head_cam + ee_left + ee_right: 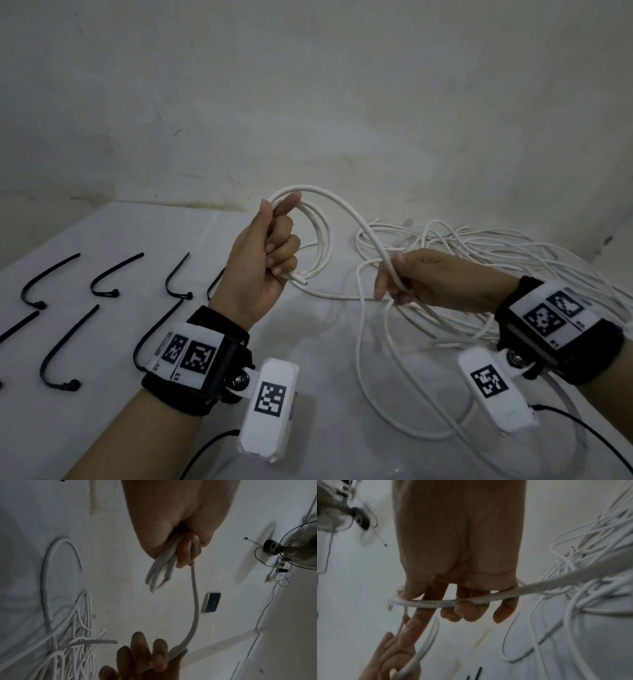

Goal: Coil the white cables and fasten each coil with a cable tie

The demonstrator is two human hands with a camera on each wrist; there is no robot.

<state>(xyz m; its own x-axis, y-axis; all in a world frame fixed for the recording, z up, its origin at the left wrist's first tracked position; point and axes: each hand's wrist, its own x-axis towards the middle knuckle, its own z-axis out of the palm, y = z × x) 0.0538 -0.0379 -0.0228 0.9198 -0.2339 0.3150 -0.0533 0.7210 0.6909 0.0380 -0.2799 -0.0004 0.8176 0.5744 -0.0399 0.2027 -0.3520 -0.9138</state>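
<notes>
Coiling in progress above the bench [113,236]. Left hand [263,260] raised, its grip curled tight round a few finished loops of the white cable [346,209], thumb up against the top of the loops, the cut end [301,281] sticking out just below the fingers. Right hand [428,281] holding the same cable further along, fingers hooked loosely round it with the strand running across them, feeding the next turn over. Remaining white cables [479,260] lying in a loose tangled heap on the bench beneath and behind the right hand, several strands crossing one another. Black cable ties [61,353] lying in two rows on the bench to the left, well apart from the heap, none yet on a coil.

Likely trouble from here:

- Dragging the whole heap along, since the fed strand appears to be running back into crossed loops; pulling hard probably tightening a snag rather than freeing length.
- Loops springing open in the left grip, the cable looking fairly stiff and the turns held at one spot only; any easing of the fingers while reaching for a tie risking an unwound coil.
- Uneven turns, if the right hand keeps a slack hold and lets the strand slide or twist.
- Short cut end slipping out of the bundle, being so close to the fingers' edge.
</notes>
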